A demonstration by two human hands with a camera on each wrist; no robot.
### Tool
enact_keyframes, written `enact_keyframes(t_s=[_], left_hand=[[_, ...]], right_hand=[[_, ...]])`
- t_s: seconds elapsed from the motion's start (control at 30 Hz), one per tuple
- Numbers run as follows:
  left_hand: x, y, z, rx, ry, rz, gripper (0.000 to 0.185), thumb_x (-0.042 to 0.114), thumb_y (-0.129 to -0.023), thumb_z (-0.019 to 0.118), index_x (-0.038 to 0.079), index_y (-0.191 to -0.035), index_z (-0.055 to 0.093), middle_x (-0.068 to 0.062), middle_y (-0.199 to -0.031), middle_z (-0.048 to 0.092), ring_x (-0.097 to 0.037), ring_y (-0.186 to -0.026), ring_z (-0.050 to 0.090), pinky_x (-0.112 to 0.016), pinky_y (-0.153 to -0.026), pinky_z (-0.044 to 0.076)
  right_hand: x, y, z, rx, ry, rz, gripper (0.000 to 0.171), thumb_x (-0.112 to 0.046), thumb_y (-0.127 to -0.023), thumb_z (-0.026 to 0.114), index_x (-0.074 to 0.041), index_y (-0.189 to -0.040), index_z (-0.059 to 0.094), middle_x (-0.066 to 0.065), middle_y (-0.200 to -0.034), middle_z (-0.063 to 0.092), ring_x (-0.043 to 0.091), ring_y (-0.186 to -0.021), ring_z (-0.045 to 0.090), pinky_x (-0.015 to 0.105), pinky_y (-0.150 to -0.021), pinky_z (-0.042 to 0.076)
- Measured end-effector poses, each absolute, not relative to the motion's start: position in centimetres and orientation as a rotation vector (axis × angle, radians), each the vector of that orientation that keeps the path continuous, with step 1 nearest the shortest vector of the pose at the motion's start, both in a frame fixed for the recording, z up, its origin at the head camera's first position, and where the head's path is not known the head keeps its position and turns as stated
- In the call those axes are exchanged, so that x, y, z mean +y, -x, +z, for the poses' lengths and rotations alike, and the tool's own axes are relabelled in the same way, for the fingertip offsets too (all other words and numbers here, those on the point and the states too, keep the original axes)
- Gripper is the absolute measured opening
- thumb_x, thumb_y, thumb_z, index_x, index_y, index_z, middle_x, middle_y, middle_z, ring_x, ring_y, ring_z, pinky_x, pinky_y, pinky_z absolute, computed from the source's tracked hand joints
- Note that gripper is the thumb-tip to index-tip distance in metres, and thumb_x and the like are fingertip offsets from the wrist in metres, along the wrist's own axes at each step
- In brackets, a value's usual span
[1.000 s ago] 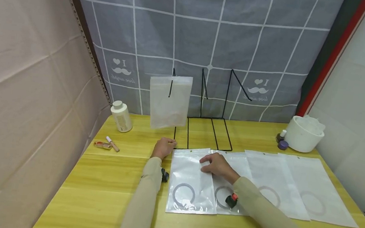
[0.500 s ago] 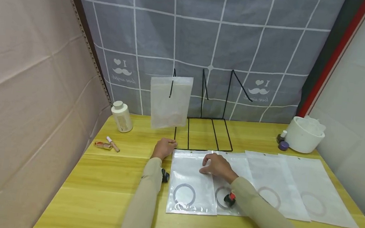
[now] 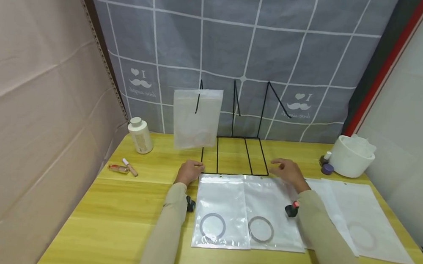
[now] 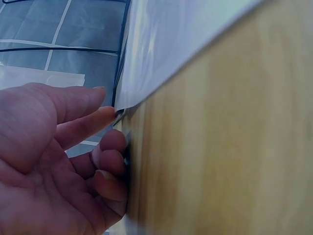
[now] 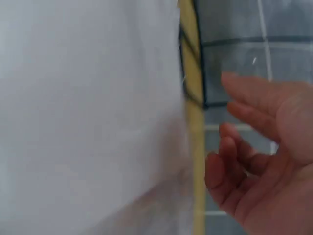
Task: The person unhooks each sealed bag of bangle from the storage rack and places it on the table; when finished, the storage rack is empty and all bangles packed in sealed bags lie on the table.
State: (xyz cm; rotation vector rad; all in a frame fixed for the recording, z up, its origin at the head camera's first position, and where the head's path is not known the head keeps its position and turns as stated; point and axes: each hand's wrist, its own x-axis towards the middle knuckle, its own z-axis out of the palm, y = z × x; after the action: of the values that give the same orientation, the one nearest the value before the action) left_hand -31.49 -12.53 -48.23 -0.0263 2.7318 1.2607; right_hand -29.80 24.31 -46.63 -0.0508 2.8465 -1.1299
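Lifting off the left bag [image 3: 224, 209], the right hand [image 3: 287, 171] is hovering loosely spread near the table's [image 3: 120, 208] back edge; the left hand [image 3: 189, 171] is touching the bag's top-left corner. Thin, slippery film, probably best pinched there.

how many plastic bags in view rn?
5. One hangs on the wire rack. Four lie in an overlapping row on the table: leftmost, second, a third partly under the right arm, and rightmost. Others could be hidden underneath.

Rack [image 3: 237, 153]: wire uprights and a hung bag [image 3: 196, 118] blocked passage behind; flat bags [image 3: 223, 209] lay just in front; bare table [image 3: 127, 209] lay open to its left.
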Motion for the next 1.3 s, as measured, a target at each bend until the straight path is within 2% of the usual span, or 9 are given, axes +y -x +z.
enact_keyframes(t_s=[0.2,0.37,0.5,0.7,0.83,0.93,1.07,1.17,1.3], left_hand=[[-12.6,31.5,-48.5,2.729,0.045,1.259,0.032,0.029,-0.101,0.062,0.014,-0.129,0.071,-0.01,-0.14,0.062,-0.019,-0.077,0.053,-0.03,-0.065,0.04],[-12.4,31.4,-48.3,2.75,0.033,1.26,0.031,0.028,-0.101,0.063,0.014,-0.127,0.072,-0.01,-0.138,0.064,-0.025,-0.098,0.063,-0.031,-0.069,0.042],[-12.4,31.6,-48.3,2.762,0.012,1.253,0.032,0.028,-0.101,0.062,0.014,-0.127,0.072,-0.01,-0.137,0.064,-0.028,-0.093,0.061,-0.032,-0.067,0.042],[-13.4,31.7,-48.2,2.779,-0.098,1.213,0.036,0.03,-0.103,0.06,0.014,-0.134,0.067,-0.011,-0.139,0.063,-0.031,-0.11,0.065,-0.043,-0.086,0.053],[-15.0,31.6,-46.9,2.836,-0.132,1.38,0.037,0.03,-0.103,0.06,0.014,-0.136,0.066,-0.017,-0.104,0.069,-0.026,-0.072,0.06,-0.038,-0.059,0.049],[-16.5,31.9,-44.6,2.961,-0.165,1.642,0.031,0.025,-0.102,0.062,0.012,-0.128,0.072,-0.013,-0.083,0.063,-0.019,-0.061,0.049,-0.031,-0.053,0.042],[-18.2,32.6,-40.7,3.147,-0.291,1.86,0.028,0.015,-0.1,0.06,0.008,-0.124,0.074,-0.014,-0.1,0.066,-0.026,-0.086,0.06,-0.038,-0.076,0.05],[-19.1,33.4,-38.4,3.194,-0.369,1.881,0.032,0.012,-0.099,0.06,0.01,-0.129,0.071,-0.017,-0.121,0.061,-0.034,-0.112,0.057,-0.05,-0.098,0.046],[-19.5,34.1,-36.8,3.172,-0.462,1.84,0.037,0.01,-0.098,0.062,0.014,-0.134,0.068,-0.016,-0.133,0.058,-0.036,-0.123,0.053,-0.055,-0.106,0.042]], right_hand=[[26.1,31.4,-48.8,2.763,0.146,-1.044,0.063,-0.04,-0.093,0.073,-0.012,-0.146,0.056,0.022,-0.128,0.063,0.03,-0.106,0.059,0.042,-0.084,0.05],[26.1,31.8,-49.2,2.778,0.168,-1.016,0.061,-0.041,-0.093,0.073,-0.013,-0.145,0.057,0.023,-0.145,0.053,0.04,-0.121,0.059,0.056,-0.099,0.049],[25.9,31.9,-48.9,2.756,0.135,-1.024,0.058,-0.038,-0.094,0.072,-0.013,-0.144,0.057,0.022,-0.147,0.051,0.045,-0.133,0.049,0.06,-0.107,0.043],[25.6,31.9,-48.8,2.722,0.116,-1.09,0.055,-0.037,-0.095,0.072,-0.011,-0.142,0.059,0.021,-0.146,0.052,0.046,-0.138,0.043,0.062,-0.111,0.038],[25.7,31.7,-49.0,2.718,0.107,-1.093,0.055,-0.036,-0.094,0.073,-0.011,-0.141,0.06,0.02,-0.145,0.053,0.046,-0.137,0.044,0.061,-0.111,0.038],[25.6,31.6,-49.1,2.709,0.091,-1.113,0.056,-0.037,-0.093,0.074,-0.011,-0.141,0.06,0.021,-0.145,0.053,0.046,-0.137,0.044,0.062,-0.111,0.037],[25.6,31.7,-49.2,2.721,0.079,-1.101,0.058,-0.04,-0.092,0.074,-0.012,-0.14,0.061,0.022,-0.145,0.052,0.047,-0.137,0.043,0.063,-0.111,0.036],[25.7,31.8,-49.4,2.741,0.084,-1.068,0.059,-0.043,-0.092,0.074,-0.013,-0.14,0.061,0.022,-0.145,0.052,0.046,-0.137,0.045,0.062,-0.11,0.038],[25.7,31.8,-49.4,2.748,0.079,-1.069,0.058,-0.043,-0.092,0.074,-0.013,-0.14,0.061,0.022,-0.145,0.053,0.045,-0.135,0.048,0.061,-0.108,0.04]])
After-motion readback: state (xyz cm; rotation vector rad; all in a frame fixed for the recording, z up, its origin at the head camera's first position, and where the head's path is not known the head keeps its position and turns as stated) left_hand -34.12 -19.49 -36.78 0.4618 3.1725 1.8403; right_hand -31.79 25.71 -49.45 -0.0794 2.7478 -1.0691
